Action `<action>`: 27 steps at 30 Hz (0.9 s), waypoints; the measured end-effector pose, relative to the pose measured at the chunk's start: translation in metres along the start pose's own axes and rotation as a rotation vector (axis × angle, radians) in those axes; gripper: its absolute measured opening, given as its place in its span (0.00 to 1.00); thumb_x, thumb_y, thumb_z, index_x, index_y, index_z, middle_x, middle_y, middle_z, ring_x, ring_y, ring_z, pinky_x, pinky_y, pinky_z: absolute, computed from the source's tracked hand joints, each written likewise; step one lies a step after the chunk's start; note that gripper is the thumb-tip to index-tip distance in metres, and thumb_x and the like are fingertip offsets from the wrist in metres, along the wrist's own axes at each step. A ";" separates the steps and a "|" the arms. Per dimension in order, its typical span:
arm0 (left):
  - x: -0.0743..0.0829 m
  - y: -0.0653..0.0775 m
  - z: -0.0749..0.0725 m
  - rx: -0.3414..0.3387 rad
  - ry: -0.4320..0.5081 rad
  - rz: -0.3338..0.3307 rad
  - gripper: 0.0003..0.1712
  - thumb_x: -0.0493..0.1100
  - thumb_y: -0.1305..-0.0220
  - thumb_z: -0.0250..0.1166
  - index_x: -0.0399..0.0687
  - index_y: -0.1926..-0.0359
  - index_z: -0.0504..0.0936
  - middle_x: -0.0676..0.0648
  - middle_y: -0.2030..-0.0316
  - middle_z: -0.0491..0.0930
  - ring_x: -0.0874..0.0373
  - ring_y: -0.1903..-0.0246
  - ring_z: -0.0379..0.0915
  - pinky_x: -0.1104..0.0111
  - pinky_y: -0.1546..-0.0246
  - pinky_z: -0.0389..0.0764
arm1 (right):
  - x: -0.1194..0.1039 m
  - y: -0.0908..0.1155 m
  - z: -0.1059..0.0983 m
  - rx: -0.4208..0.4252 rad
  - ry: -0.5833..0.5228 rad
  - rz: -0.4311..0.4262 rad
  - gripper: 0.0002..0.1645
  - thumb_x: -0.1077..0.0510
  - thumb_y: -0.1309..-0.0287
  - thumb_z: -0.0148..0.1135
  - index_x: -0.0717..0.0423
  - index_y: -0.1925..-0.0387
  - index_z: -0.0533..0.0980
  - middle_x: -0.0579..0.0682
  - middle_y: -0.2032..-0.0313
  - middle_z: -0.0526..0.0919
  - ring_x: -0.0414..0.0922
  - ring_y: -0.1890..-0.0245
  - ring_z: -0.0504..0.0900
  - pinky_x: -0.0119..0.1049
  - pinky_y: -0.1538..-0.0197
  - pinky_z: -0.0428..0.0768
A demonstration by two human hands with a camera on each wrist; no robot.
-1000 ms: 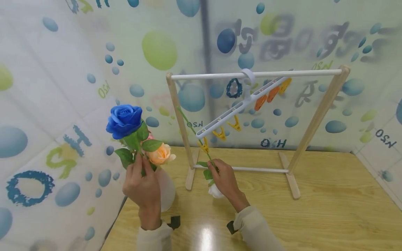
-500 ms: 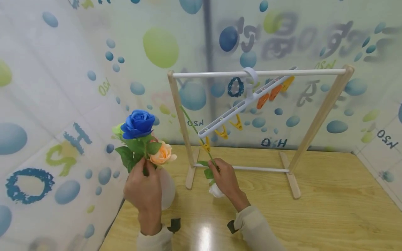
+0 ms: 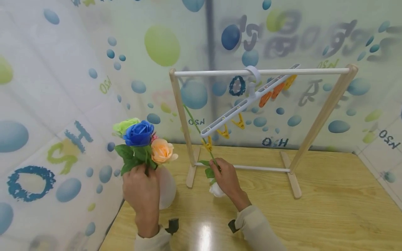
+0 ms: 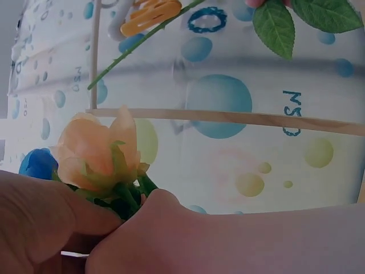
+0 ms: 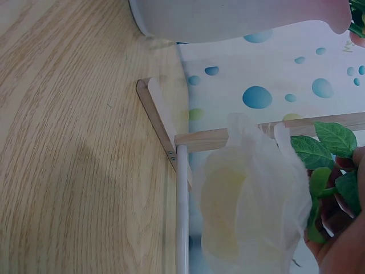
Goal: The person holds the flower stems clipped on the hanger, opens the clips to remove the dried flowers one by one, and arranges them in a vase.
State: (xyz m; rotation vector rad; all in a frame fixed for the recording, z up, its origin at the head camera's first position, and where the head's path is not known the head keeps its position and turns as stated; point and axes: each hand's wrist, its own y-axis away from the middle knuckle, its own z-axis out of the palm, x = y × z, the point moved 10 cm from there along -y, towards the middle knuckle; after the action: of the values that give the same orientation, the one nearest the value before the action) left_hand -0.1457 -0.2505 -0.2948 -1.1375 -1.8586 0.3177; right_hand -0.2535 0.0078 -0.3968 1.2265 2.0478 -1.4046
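At the left, my left hand (image 3: 142,197) pinches the blue rose (image 3: 139,133) by its stem, just under the leaves, at the mouth of a white vase (image 3: 168,190). A peach rose (image 3: 162,151) and a light green rose (image 3: 122,127) crowd beside the blue bloom. My right hand (image 3: 228,177) grips the stem of a white rose (image 5: 251,200) that hangs head down. Its green stem (image 3: 192,118) slants up and left past a yellow clothespin (image 3: 207,143) on the near end of a hanger (image 3: 226,116). Fingers hide part of both stems.
The hanger hooks over the white top bar (image 3: 207,73) of a wooden-legged rack (image 3: 309,132). More yellow clothespins and orange clothespins (image 3: 277,91) hang along it. A patterned curtain (image 3: 163,45) encloses the wooden table (image 3: 333,195) at the back and sides.
My left hand has lowered the blue rose, which now sits among the other blooms over the vase. My right hand has stayed at the white rose's stem; the camera view shifts slightly.
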 end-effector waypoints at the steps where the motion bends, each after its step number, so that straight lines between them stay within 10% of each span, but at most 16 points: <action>1: 0.000 0.001 0.000 -0.009 0.002 0.000 0.05 0.33 0.44 0.61 0.37 0.70 0.84 0.37 0.69 0.83 0.36 0.65 0.74 0.42 0.70 0.75 | 0.000 0.000 0.000 0.000 0.000 0.002 0.13 0.52 0.28 0.55 0.53 0.65 0.81 0.47 0.68 0.84 0.36 0.72 0.77 0.31 0.69 0.77; 7: 0.001 0.006 -0.013 -0.003 0.060 -0.038 0.18 0.31 0.42 0.63 0.31 0.49 0.79 0.32 0.54 0.79 0.33 0.54 0.71 0.40 0.59 0.75 | 0.003 0.000 0.000 -0.009 0.003 0.012 0.13 0.52 0.28 0.54 0.53 0.66 0.80 0.45 0.70 0.83 0.36 0.73 0.76 0.30 0.71 0.76; 11: 0.008 0.011 -0.033 0.155 0.192 -0.038 0.23 0.28 0.42 0.62 0.29 0.43 0.74 0.30 0.55 0.74 0.38 0.56 0.70 0.52 0.56 0.74 | 0.004 0.001 0.000 -0.005 0.008 0.010 0.13 0.52 0.28 0.55 0.52 0.66 0.80 0.45 0.70 0.83 0.36 0.73 0.76 0.30 0.71 0.77; 18: 0.058 0.034 -0.051 0.401 0.496 0.260 0.12 0.27 0.42 0.59 0.29 0.55 0.79 0.33 0.65 0.75 0.50 0.70 0.71 0.77 0.70 0.65 | 0.007 0.001 0.001 -0.005 -0.001 0.027 0.14 0.52 0.27 0.54 0.54 0.66 0.80 0.44 0.73 0.81 0.37 0.74 0.75 0.31 0.72 0.76; 23: 0.101 0.042 -0.022 0.260 0.514 0.455 0.08 0.30 0.41 0.61 0.32 0.60 0.82 0.40 0.74 0.79 0.52 0.78 0.75 0.67 0.79 0.70 | 0.005 0.002 0.000 0.000 0.009 0.019 0.14 0.51 0.28 0.54 0.54 0.66 0.81 0.44 0.72 0.81 0.36 0.74 0.75 0.30 0.70 0.76; 27: 0.121 0.038 0.026 0.015 0.376 0.425 0.11 0.42 0.36 0.64 0.39 0.58 0.83 0.46 0.74 0.82 0.55 0.82 0.77 0.65 0.86 0.73 | 0.002 0.001 -0.001 0.009 0.025 0.008 0.14 0.52 0.28 0.55 0.54 0.67 0.80 0.44 0.72 0.80 0.36 0.75 0.74 0.31 0.71 0.75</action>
State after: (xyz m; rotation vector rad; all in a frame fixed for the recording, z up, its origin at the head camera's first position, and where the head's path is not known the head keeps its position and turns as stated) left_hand -0.1650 -0.1259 -0.2644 -1.4684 -1.2803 0.3274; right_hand -0.2539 0.0098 -0.3984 1.2611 2.0532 -1.4034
